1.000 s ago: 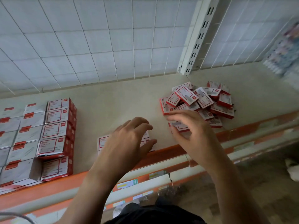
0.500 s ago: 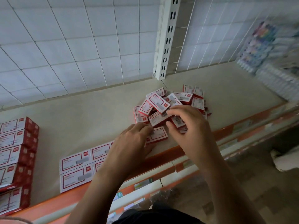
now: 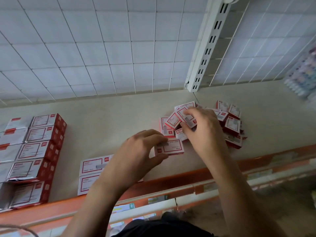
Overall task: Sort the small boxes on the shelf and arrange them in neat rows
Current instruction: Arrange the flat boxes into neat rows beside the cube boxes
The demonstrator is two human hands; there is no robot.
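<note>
A pale shelf (image 3: 111, 130) is seen from above. Stacked packs (image 3: 41, 147) are lined up at its left end, and at least two flat boxes (image 3: 93, 165) are laid by the front edge. Most sorting is judged undone: a loose pile (image 3: 229, 124) is heaped at the right. Beside it, a single box (image 3: 171, 147) is pinched by the left hand (image 3: 136, 151). A top box (image 3: 183, 115) is gripped in the curled fingers of the right hand (image 3: 205, 130).

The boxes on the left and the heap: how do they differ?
The left boxes sit in straight rows; the heap lies jumbled, tilted, overlapping. The left boxes look bigger than the heap's. No hand touches the left boxes; the right hand grips a box on the heap. Both are red and white.
</note>
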